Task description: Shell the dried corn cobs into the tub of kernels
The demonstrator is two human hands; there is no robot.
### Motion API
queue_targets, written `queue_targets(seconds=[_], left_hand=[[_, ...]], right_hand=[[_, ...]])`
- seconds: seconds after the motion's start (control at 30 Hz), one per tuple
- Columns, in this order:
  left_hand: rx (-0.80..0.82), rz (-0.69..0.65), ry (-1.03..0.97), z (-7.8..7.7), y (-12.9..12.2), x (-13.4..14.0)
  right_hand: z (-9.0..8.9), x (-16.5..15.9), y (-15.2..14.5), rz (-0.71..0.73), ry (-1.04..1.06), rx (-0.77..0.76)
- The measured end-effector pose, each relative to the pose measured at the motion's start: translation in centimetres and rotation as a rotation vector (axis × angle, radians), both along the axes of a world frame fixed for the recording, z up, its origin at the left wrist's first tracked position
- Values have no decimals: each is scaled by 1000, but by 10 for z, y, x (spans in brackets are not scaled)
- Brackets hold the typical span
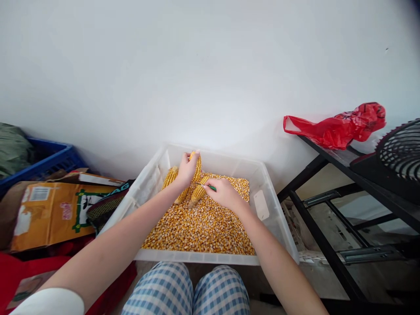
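1. Corn cob (197, 168) is held in the left hand (187, 169), above the kernels (203, 227); its left side is covered by the closed fingers.
2. Long axis of the cob is seen as steep, nearly upright in the view.
3. Slender tool (212, 188) with a green handle is pinched in a narrow grip by the right hand (223, 192). Its shaft is directed leftward, roughly crosswise to the cob, near the cob's lower end. Whether the two are touching cannot be told.
4. Relative to the right hand, the cob is placed to the left and farther from the body; the left hand is the nearer, being in contact with it.
5. Translucent tub (197, 257) is filled in part with loose kernels. On these are rested a left cob (169, 176), a middle cob (181, 196) partly hidden by the left arm, and a right cob (197, 194) crossed in view by the tool.
6. Blue crate (65, 159), far left, is occupied by grey-green material (13, 148). Contents of the orange carton (61, 212) cannot be made out.
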State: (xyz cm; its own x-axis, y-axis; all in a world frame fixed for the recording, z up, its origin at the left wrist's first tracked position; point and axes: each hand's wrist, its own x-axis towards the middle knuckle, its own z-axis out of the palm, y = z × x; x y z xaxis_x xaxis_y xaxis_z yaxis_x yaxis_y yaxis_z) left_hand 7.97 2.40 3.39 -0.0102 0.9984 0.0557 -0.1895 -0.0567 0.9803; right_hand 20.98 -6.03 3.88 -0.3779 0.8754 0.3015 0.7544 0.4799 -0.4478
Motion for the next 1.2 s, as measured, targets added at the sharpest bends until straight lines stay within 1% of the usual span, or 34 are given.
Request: queue_targets(seconds=[0.13, 0.23, 0.33, 0.43, 0.6, 0.83, 1.2], left_hand=[[5, -4, 35, 0, -2, 1], [58, 5, 85, -1, -5, 3], [110, 11, 102, 0, -6, 3], [79, -19, 42, 2, -5, 1], [43, -24, -37, 6, -3, -1], [54, -6, -18, 5, -2, -1], [61, -21, -11, 5, -4, -1]], right_hand=[[-3, 0, 1, 12, 16, -21], [-5, 0, 2, 22, 40, -38], [-4, 2, 3, 44, 112, -83], [-1, 3, 2, 35, 161, -103], [4, 2, 1, 15, 164, -105], [4, 1, 0, 9, 124, -106], [6, 1, -2, 23, 140, -95]])
